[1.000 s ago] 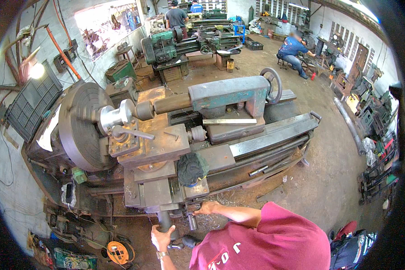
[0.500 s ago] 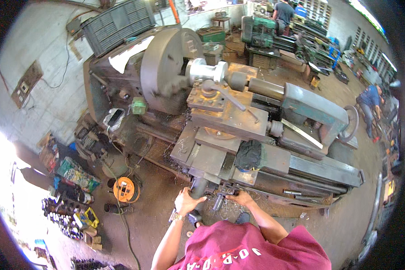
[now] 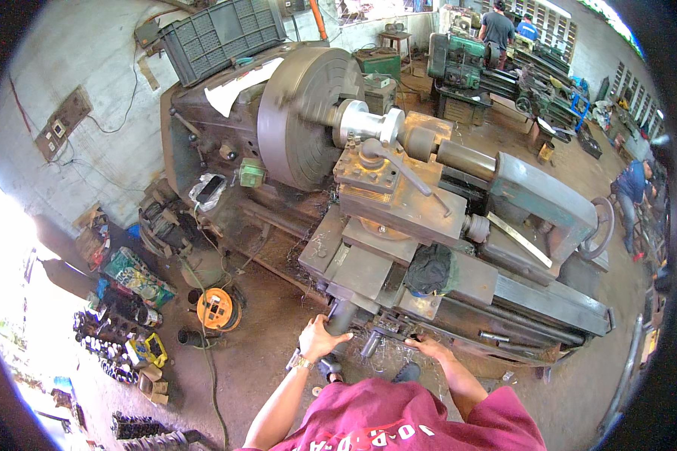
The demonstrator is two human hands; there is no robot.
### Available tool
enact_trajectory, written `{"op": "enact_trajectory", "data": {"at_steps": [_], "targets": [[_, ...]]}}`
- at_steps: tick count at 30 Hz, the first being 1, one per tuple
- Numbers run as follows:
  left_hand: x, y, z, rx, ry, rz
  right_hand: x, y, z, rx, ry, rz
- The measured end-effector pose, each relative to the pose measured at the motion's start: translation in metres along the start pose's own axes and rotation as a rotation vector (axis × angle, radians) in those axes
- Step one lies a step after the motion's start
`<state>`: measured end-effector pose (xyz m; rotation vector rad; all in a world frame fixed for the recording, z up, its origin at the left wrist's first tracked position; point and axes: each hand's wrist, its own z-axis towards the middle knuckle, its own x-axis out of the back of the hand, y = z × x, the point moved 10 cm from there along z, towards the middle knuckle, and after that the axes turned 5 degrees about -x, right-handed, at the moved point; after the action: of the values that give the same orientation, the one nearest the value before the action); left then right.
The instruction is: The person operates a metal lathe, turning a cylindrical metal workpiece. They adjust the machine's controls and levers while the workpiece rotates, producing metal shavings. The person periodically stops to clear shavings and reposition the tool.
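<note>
A large lathe fills the middle of the view. My left hand (image 3: 322, 338) is closed round a handwheel (image 3: 293, 359), seen edge-on at the front of the carriage, with the thumb stretched toward the right. My right hand (image 3: 431, 349) is just right of a short crank handle (image 3: 371, 343), its fingers reaching out at the lower front of the carriage; their tips partly merge with dark parts. Farther off, a shiny metal workpiece (image 3: 368, 126) sits between the big round chuck (image 3: 297, 120), its jaws blurred, and the tailstock (image 3: 538, 184). The tool post (image 3: 368, 169) with its lever stands close in front.
A dark cloth (image 3: 430, 269) lies on the carriage and a pale metal bar (image 3: 519, 239) by the tailstock. At left are an orange cable reel (image 3: 217, 310), a hose and piled parts. Metal chips litter the floor below. Other people (image 3: 496, 30) stand by machines behind; one (image 3: 630, 195) bends at right.
My right hand has shifted rightward, away from the short crank handle. My left hand keeps its place on the handwheel. The whole view has swung slightly, so the lathe appears farther right.
</note>
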<state>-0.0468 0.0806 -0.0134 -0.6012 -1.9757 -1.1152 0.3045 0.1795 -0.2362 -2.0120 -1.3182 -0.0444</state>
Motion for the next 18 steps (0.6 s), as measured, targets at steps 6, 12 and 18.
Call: {"op": "enact_trajectory", "data": {"at_steps": [6,12,18], "targets": [[0.000,0.002,0.001,-0.013,0.007,-0.002,0.006,-0.020,-0.019,0.006,-0.020,0.031],[-0.001,0.002,0.001,-0.023,0.001,-0.018,0.000,-0.019,-0.007,-0.054,-0.061,-0.065],[0.001,0.000,0.000,0.005,0.006,-0.034,-0.006,-0.002,0.009,-0.086,-0.047,-0.094]]}}
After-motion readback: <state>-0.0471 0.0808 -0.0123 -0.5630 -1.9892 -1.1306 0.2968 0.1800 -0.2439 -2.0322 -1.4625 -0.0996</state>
